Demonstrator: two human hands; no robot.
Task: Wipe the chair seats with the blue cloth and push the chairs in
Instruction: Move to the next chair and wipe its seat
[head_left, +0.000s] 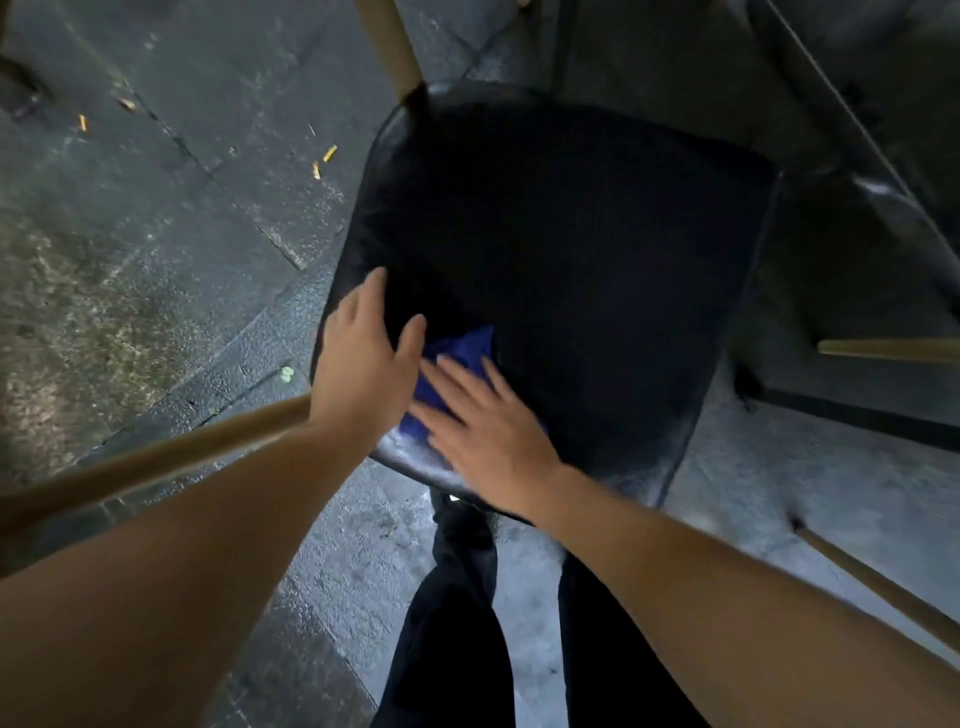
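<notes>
You are looking straight down at a black chair seat (571, 270), glossy and dark, standing on a grey paved floor (156, 234). Both your bare forearms reach in from the bottom of the view. Your right hand (488, 431) lies flat, palm down, on the blue cloth (462, 353), its fingers (447, 379) spread and straight — pressing the cloth rather than gripping it. The cloth sits bunched on the seat near its left front corner, partly hidden under that hand. Your left hand (363, 358) is just beside it, at the seat's left edge, fingers loosely open and curved over the rim; whether it actually grasps the rim cannot be told. The two hands nearly touch at the cloth. Tan wooden chair legs (156, 457) splay outward from under the seat. Your legs in dark trousers (452, 623) stand at the seat's front edge. A few small yellowish scraps of litter (329, 153) lie on the floor, well apart from the chair.
</notes>
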